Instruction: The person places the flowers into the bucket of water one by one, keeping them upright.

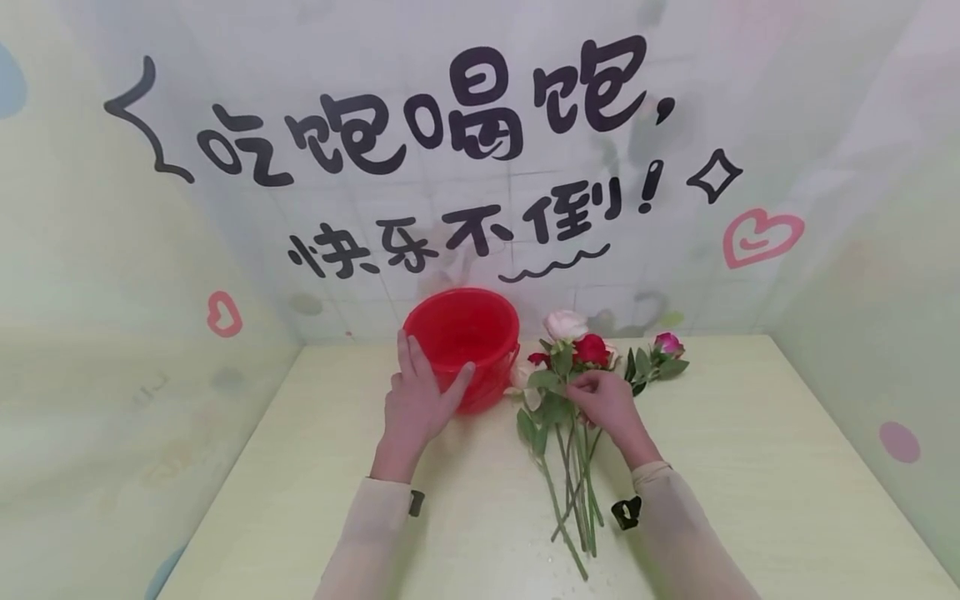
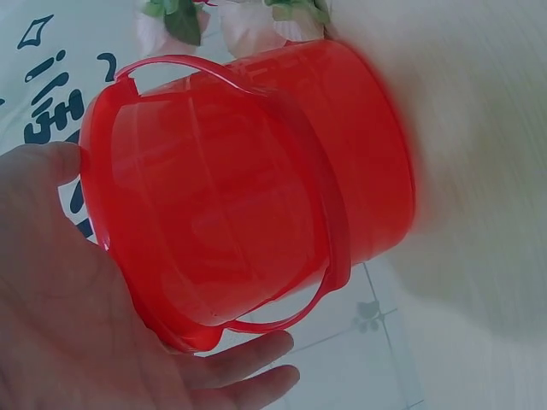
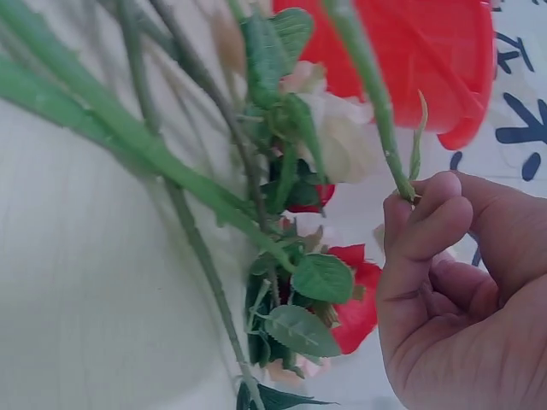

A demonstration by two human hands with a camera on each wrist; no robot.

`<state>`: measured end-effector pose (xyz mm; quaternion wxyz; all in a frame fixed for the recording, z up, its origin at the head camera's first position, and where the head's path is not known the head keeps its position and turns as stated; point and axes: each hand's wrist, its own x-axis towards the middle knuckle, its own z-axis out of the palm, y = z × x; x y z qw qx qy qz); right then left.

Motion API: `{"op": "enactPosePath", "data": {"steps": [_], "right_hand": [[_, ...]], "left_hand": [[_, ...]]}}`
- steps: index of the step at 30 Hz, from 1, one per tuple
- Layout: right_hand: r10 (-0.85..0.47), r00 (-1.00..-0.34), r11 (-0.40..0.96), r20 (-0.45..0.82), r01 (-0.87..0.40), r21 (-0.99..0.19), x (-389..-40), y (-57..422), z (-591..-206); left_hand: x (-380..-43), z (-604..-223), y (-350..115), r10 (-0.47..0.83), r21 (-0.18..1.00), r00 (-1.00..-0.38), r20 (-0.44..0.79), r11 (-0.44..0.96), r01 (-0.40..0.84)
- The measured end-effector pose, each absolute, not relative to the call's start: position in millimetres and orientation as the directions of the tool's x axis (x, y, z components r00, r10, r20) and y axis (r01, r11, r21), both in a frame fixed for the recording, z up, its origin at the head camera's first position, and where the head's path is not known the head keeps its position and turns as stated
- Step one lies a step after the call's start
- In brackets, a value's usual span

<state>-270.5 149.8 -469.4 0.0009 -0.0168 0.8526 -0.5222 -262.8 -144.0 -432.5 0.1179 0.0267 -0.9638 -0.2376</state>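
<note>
A red bucket (image 1: 487,387) stands upright on the table, its mouth facing up. My left hand (image 1: 416,404) touches its near left rim, thumb and straight fingers spread apart; in the left wrist view, the bucket's handle (image 2: 329,205) hangs down along its side. Right of the bucket, my right hand (image 1: 609,410) pinches a green rose stem (image 3: 376,94) between thumb and fingertips. Several long-stemmed roses lie around it, among them a red rose (image 1: 592,350) and a pale pink rose (image 1: 566,325), stems pointing toward me. Which bloom tops the pinched stem I cannot tell.
A magenta rose (image 1: 669,343) with green leaves lies apart, right of the bunch. Behind the table (image 1: 750,500) rises a pale back wall (image 1: 337,300) with large black lettering, and side walls close in left and right. Small clear specks dot the table near the stem ends.
</note>
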Motion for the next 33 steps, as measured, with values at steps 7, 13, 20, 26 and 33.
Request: {"op": "enactPosePath", "data": {"steps": [7,13,20,26,33], "right_hand": [[-0.029,-0.998,0.419,0.052,-0.06,-0.906,-263,154,-458],[-0.027,-0.998,0.282,0.06,-0.065,-0.957,-258,159,-438],[-0.067,-0.995,0.147,0.075,-0.085,-0.986,-262,166,-421],[-0.057,-0.991,0.107,0.119,-0.125,-0.986,-267,171,-411],[0.008,-0.982,0.036,0.188,-0.187,-0.982,-271,177,-386]], "left_hand": [[-262,-435,-145,-0.09,0.456,-0.962,0.26,0.889,0.04],[-260,-435,-144,-0.096,0.457,-0.968,0.232,0.889,0.021],[-262,-433,-143,-0.1,0.474,-0.968,0.23,0.88,0.022],[-266,-438,-145,-0.098,0.525,-0.976,0.193,0.851,0.019],[-267,-442,-147,-0.097,0.548,-0.974,0.204,0.836,0.031]]}}
